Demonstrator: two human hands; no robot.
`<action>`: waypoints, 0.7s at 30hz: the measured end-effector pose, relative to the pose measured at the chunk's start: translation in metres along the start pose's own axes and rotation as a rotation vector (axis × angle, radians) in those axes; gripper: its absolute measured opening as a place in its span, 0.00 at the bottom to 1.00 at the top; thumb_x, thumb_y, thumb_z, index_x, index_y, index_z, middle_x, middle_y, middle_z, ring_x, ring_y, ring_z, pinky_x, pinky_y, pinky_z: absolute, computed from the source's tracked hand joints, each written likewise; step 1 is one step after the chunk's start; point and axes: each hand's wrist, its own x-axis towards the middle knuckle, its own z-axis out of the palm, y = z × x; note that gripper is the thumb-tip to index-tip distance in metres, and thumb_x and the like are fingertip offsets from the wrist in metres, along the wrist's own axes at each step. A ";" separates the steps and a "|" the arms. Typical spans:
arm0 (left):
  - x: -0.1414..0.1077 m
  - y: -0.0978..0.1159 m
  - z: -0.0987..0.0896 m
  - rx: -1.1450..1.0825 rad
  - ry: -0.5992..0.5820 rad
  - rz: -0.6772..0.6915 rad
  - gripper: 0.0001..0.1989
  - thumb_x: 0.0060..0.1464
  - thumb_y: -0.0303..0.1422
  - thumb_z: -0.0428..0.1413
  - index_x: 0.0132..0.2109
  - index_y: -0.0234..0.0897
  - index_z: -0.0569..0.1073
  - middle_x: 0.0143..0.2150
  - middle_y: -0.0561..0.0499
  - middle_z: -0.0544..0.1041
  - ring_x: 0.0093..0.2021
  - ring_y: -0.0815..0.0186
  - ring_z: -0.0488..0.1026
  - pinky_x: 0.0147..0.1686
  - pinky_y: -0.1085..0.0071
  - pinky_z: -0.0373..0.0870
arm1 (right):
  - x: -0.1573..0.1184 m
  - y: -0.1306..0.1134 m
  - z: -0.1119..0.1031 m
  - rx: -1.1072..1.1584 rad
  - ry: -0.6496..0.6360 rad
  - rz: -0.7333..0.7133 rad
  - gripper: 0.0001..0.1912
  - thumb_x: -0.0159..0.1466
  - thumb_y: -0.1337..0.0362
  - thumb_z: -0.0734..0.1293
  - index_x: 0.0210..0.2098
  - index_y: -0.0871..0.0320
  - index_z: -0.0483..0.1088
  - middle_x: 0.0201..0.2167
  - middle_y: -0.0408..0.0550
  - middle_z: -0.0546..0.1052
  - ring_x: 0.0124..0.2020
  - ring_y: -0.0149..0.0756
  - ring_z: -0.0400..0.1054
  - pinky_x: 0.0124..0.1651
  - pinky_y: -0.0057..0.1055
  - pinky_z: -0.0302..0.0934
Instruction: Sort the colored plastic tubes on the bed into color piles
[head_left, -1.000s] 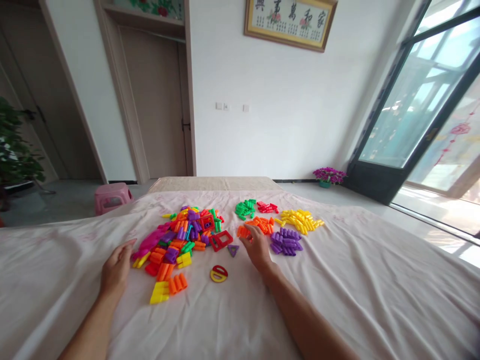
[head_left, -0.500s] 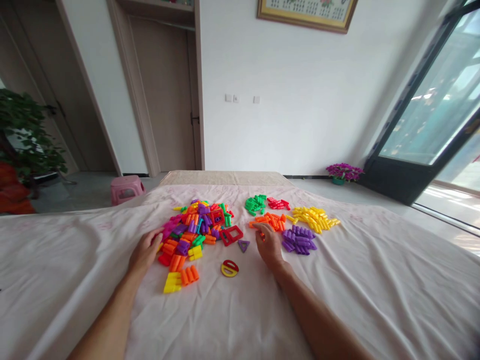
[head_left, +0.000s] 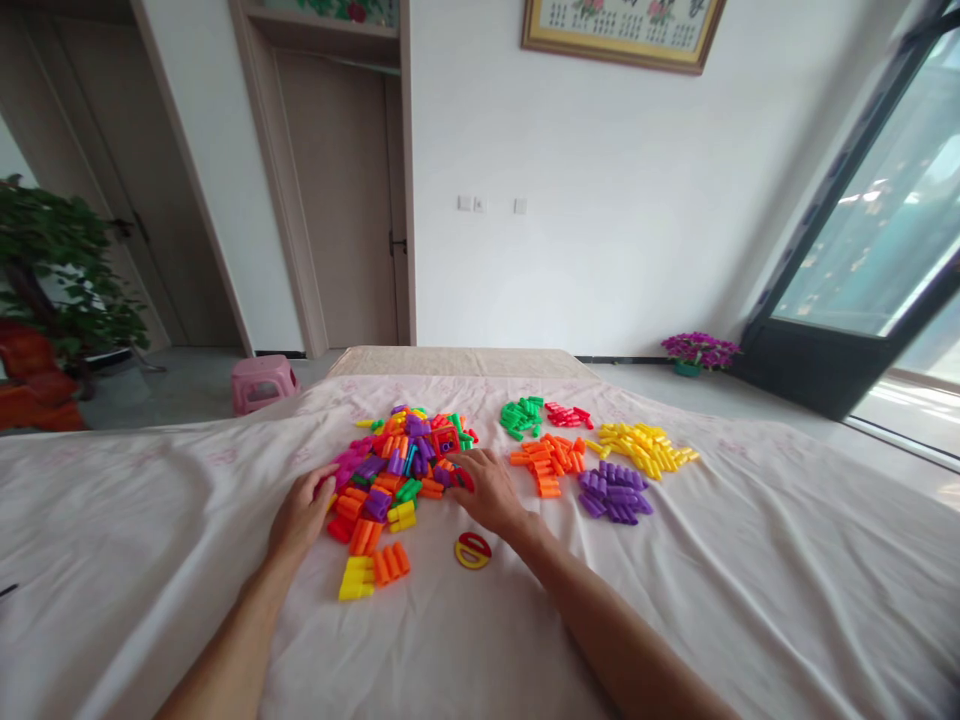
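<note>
A heap of mixed plastic building blocks [head_left: 401,460] in several colours lies on the cloth. My left hand [head_left: 301,512] rests at the heap's left edge, fingers loosely bent and slightly apart beside the magenta blocks [head_left: 349,462]. My right hand [head_left: 487,492] reaches over the heap's right side, its thumb and forefinger apart around a red frame piece [head_left: 463,480] it partly covers. Behind its fingertips is a red square piece [head_left: 445,440]. Nearer me lie a red and yellow ring piece [head_left: 472,551], a yellow block [head_left: 357,578] and an orange block [head_left: 391,565].
Right of the heap are sorted piles: green [head_left: 520,417], red [head_left: 568,415], orange [head_left: 549,458], yellow [head_left: 645,448] and purple [head_left: 615,492] blocks. A pale wrinkled cloth [head_left: 765,580] covers the surface. Beyond it stand a pink stool [head_left: 264,383] and a flowerpot [head_left: 687,368].
My right hand has moved left from the orange pile to the mixed heap, leaving an orange block at that pile's front. My left hand stays by the heap. The view has shifted slightly.
</note>
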 end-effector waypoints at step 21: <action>0.012 -0.014 0.001 0.053 -0.029 -0.036 0.26 0.59 0.45 0.48 0.58 0.38 0.74 0.58 0.43 0.76 0.59 0.54 0.72 0.60 0.61 0.67 | 0.016 0.064 -0.038 0.422 0.257 0.396 0.20 0.61 0.64 0.64 0.52 0.60 0.75 0.40 0.50 0.82 0.38 0.37 0.75 0.42 0.31 0.68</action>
